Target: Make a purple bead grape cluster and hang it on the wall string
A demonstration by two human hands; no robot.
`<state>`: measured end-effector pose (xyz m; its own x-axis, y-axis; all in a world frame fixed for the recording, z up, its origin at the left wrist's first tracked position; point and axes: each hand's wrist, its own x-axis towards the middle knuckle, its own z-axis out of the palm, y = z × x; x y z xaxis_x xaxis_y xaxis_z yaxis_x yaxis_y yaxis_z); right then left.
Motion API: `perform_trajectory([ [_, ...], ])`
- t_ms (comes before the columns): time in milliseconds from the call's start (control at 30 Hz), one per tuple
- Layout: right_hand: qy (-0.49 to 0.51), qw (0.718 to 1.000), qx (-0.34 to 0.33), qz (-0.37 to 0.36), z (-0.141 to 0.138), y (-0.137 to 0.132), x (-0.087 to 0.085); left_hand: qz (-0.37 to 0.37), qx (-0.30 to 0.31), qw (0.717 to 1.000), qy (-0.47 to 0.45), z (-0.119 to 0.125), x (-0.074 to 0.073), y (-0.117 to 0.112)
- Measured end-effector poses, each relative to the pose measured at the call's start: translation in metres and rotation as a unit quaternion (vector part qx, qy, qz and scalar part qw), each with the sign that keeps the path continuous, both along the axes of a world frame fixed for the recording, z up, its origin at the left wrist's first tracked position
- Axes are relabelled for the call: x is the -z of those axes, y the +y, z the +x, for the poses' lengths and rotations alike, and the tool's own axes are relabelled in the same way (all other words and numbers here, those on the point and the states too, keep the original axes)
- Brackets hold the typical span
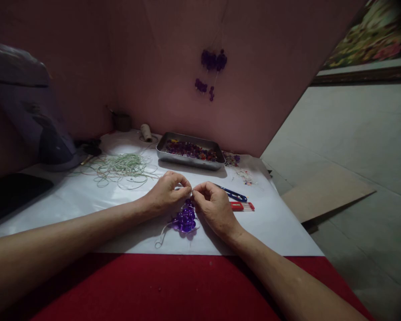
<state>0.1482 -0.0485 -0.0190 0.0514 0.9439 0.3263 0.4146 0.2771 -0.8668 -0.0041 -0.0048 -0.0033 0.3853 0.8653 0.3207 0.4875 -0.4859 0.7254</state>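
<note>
My left hand (167, 192) and my right hand (212, 206) meet over the white table sheet (87, 200), fingertips pinched together on a thin pale cord. A cluster of purple beads (184, 219) lies just below and between the two hands, with a loose loop of the cord (161, 238) trailing off to its left. Both hands are closed in a pinch. What exactly sits between the fingertips is too small to see beyond the cord.
A metal tray (160, 154) of purple and red beads stands behind the hands. A tangle of greenish cord (122, 167) lies left of it. Blue-handled scissors (234, 194) and a red tool (242, 206) lie to the right. Purple bead clusters (212, 62) hang on the wall.
</note>
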Motion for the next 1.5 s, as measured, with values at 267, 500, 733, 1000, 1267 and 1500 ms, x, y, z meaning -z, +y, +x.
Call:
perform_trajectory([
  [267,0.004,1.000,-0.001,-0.004,0.0004,0.0000,-0.0002,-0.007,0.003,1.000,-0.010,0.0002,-0.0017,-0.0016],
  [500,0.001,1.000,0.003,-0.004,0.0006,0.0005,0.0007,-0.004,0.016,1.000,-0.021,-0.0013,-0.0017,-0.0011],
  [733,0.001,1.000,0.002,-0.005,0.0002,0.0004,0.0010,0.013,0.009,1.000,0.003,-0.0005,-0.0018,-0.0007],
  [1000,0.000,1.000,0.002,0.006,-0.0003,0.0007,-0.0012,0.025,0.008,1.000,0.013,-0.0012,0.0009,0.0009],
  [1267,-0.003,1.000,0.001,0.009,0.0010,0.0013,0.0010,0.019,-0.001,1.000,0.011,-0.0007,0.0015,0.0001],
  [1500,-0.010,1.000,0.000,0.018,0.0012,0.0021,0.0023,0.009,0.009,1.000,0.012,-0.0014,0.0001,0.0007],
])
